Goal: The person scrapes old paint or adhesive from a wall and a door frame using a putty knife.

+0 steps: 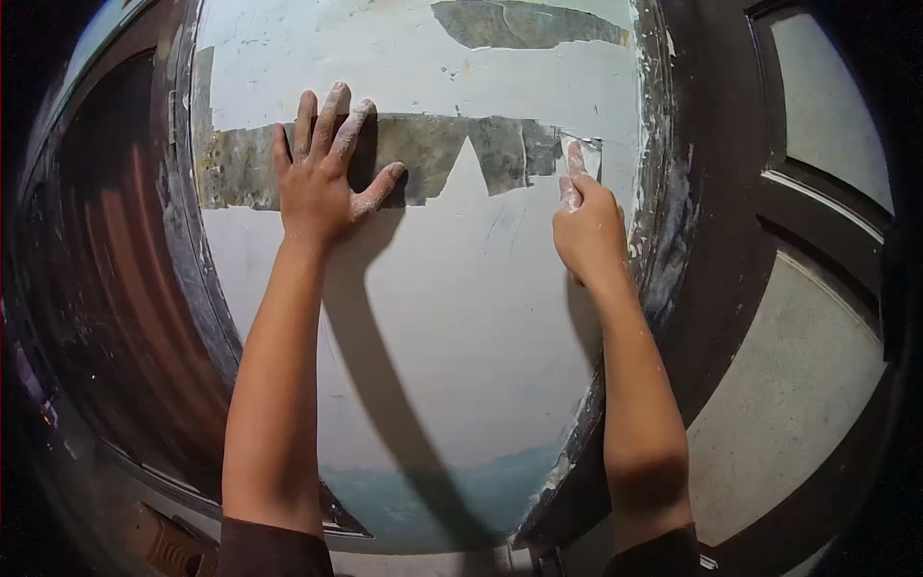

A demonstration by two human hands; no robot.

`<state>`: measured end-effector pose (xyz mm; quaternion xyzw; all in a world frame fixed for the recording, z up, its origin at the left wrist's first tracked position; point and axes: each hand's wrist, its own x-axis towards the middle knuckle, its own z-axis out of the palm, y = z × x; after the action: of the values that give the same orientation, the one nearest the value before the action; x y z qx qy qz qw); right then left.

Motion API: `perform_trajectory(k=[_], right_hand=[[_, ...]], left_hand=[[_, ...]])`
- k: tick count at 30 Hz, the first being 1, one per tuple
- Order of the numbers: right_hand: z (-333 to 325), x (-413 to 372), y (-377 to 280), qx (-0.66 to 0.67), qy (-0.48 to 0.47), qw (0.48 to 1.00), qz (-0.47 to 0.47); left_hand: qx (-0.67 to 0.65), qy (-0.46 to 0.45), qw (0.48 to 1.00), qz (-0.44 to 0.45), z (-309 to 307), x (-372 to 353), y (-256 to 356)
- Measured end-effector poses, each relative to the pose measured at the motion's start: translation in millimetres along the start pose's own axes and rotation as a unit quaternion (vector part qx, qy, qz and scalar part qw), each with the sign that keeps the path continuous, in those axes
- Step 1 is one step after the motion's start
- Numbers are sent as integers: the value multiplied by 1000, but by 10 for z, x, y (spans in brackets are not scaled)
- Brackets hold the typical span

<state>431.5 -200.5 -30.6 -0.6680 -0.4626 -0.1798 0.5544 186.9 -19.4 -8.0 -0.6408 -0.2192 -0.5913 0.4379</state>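
Note:
My left hand (322, 173) lies with spread, dusty fingers against the wall, over a bare grey strip (423, 152) where the white coating is gone. My right hand (588, 226) is closed around a scraper (591, 154), with powder on the index finger and thumb. The scraper's blade rests at the right end of the bare strip, and its handle is mostly hidden in my fist. Between my hands a pointed piece of white coating (466, 173) juts up into the strip. Below it spreads the smooth white wall (461, 288).
Another bare grey patch (529, 24) shows higher up. Rough, flaking edges run down both sides of the wall panel. A dark door with pale panels (798, 356) stands to the right, and a dark wooden frame (120, 240) to the left. Bluish paint (433, 500) covers the bottom.

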Motion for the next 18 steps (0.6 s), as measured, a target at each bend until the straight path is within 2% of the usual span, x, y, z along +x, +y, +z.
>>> perform_trajectory(k=[2, 3, 6, 7, 8, 10, 18], right_hand=[[-36, -7, -11, 6, -51, 997, 57], [73, 64, 93, -6, -4, 1000, 20], [141, 43, 143, 5, 39, 999, -12], [85, 39, 151, 15, 11, 1000, -4], [52, 26, 191, 4, 11, 999, -37], [-49, 43, 251, -55, -1, 997, -47], [-378, 203, 400, -84, -36, 991, -100]], left_hand=[[12, -19, 1000, -13, -16, 8, 2], [4, -14, 1000, -12, -20, 10, 4], [10, -23, 1000, -12, -27, 6, 1], [9, -27, 1000, -11, -29, -16, 11], [8, -19, 1000, -13, -17, -2, 6], [8, -7, 1000, -16, -10, 14, -7], [4, -1, 1000, -16, -6, 9, -4]])
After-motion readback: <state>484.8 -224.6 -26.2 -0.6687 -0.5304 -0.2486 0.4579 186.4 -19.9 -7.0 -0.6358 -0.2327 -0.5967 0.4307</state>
